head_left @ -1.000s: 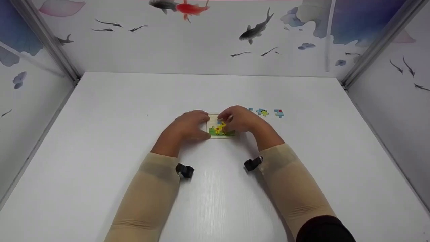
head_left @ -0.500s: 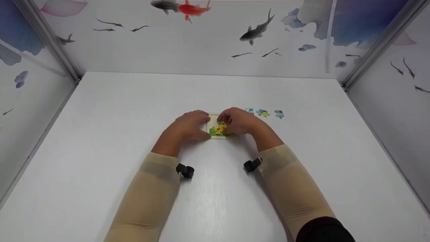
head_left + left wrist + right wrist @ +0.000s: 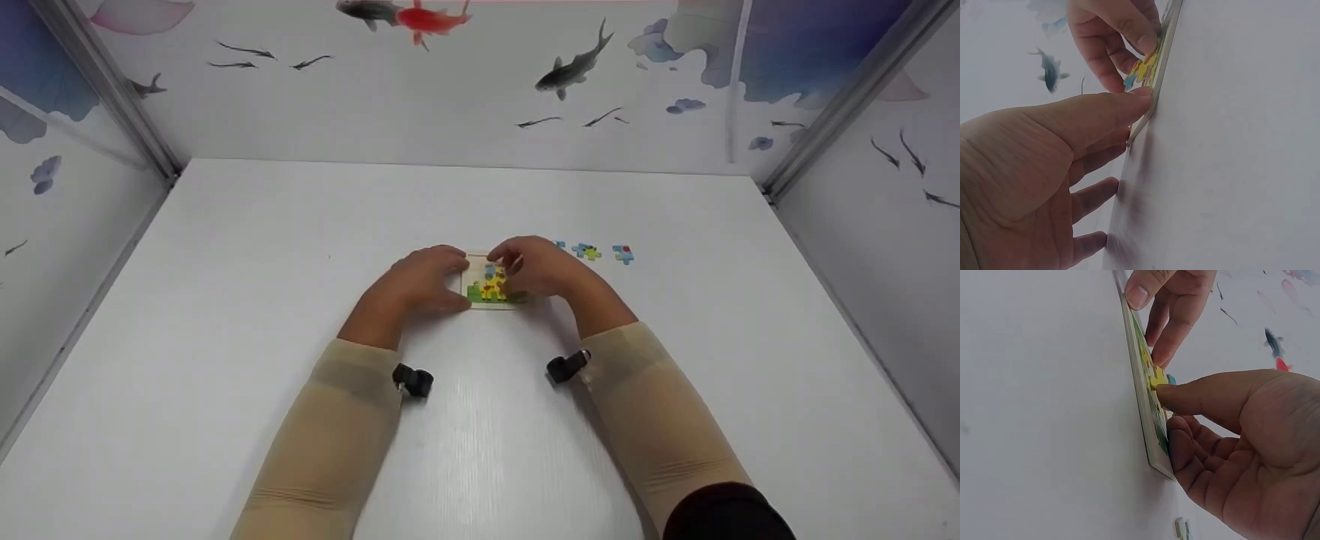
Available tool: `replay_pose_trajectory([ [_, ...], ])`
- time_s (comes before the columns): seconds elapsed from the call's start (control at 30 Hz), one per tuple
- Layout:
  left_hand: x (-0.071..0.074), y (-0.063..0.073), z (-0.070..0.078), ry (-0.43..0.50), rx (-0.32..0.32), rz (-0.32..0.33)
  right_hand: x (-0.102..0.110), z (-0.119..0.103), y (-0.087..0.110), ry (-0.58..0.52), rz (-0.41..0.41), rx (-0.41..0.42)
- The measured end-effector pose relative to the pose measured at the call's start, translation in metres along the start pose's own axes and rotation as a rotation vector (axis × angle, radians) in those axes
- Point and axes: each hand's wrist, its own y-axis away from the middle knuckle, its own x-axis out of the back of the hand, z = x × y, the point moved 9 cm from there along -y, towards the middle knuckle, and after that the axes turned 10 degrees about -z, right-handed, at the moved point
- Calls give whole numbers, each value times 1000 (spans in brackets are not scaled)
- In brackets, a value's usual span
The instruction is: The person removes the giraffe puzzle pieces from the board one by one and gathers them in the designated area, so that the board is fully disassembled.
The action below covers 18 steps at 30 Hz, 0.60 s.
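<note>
A small wooden jigsaw board point(image 3: 474, 270) lies on the table in front of me, partly filled with a green and yellow picture. My left hand point(image 3: 424, 277) holds its left side, thumb at the near corner and fingertips at the far one. Over the board's right half, my right hand point(image 3: 541, 266) pinches a yellow and blue puzzle piece point(image 3: 1158, 377) between thumb and fingers. In the right wrist view this piece sits tilted against the other pieces. My right hand hides the board's right part in the head view.
Loose puzzle pieces lie beyond my right hand: a blue and yellow piece point(image 3: 586, 251), a blue piece with a red spot point(image 3: 623, 253), and another blue piece point(image 3: 559, 244) partly hidden. Patterned walls enclose the white table point(image 3: 300, 210) at the back and sides.
My right hand dipped slightly toward the board's middle, then shifted a little back up and right, still pinching the piece. My left hand has stayed on the board.
</note>
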Motion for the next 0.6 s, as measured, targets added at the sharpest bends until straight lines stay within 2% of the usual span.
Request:
replay_pose_trajectory([
  [0.6, -2, 2, -2, 40, 43, -6, 8, 3, 7, 40, 23, 0],
])
